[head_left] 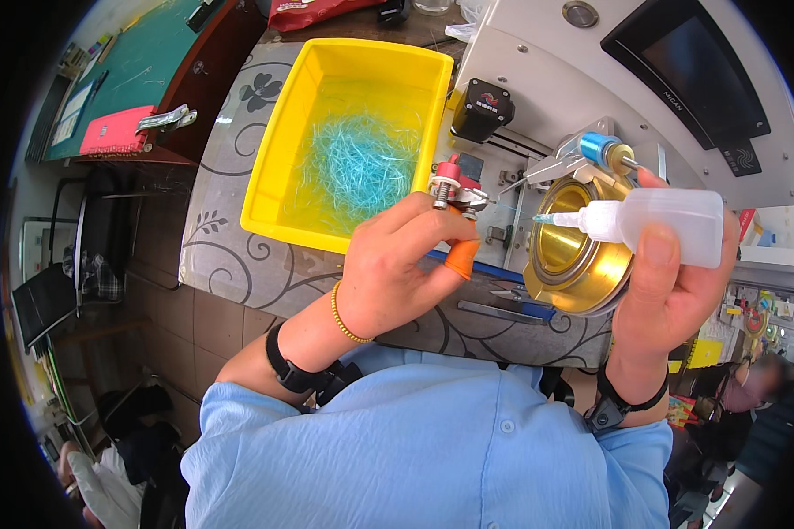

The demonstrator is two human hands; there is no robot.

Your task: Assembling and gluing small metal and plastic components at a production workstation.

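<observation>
Clutter surrounds our hands: a yellow bin (278,141) of pale blue fibre strands (359,165) sits on the patterned surface (229,256) to our left, and a white machine (538,79) with a dark screen (692,75) stands behind. A brass spool (573,251) on the machine lies directly under the bottle's tip. Our right hand (670,291) wraps its fingers around a small translucent squeeze bottle (657,225), thumb pressed on its near side. The bottle lies roughly level, long axis running left to right, nozzle pointing left. Our left hand (388,269), wearing an orange finger cot (461,256), pinches a small red-capped metal part (454,181) just left of the nozzle.
</observation>
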